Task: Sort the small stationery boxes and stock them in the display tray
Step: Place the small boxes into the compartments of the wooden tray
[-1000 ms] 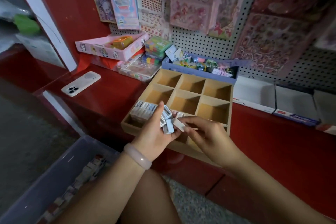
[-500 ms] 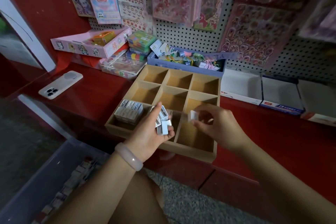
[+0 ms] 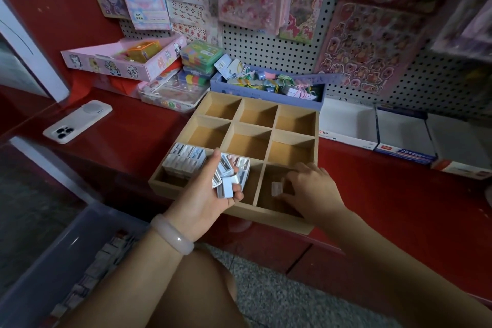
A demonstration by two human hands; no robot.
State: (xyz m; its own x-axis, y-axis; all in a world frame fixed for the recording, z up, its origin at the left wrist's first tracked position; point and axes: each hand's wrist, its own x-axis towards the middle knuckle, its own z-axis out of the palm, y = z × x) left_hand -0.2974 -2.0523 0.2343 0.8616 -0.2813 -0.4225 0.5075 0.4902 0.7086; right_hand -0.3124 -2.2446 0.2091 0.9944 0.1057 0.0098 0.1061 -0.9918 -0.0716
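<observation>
I am kneeling at a wooden tray (image 3: 316,125) with 9 compartments. My left hand (image 3: 206,196) is gripping a bunch of small boxes (image 3: 226,178) over it. My right hand (image 3: 312,190) is pinching 1 box (image 3: 277,188) inside the near right compartment. The near left compartment is holding stacked boxes (image 3: 183,158). A carton (image 3: 404,152) is showing "2B".

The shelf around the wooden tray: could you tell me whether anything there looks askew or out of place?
Yes: the pink box at the back left sits tilted, propped on red packaging, and a phone lies face down on the red shelf among the stock.
</observation>
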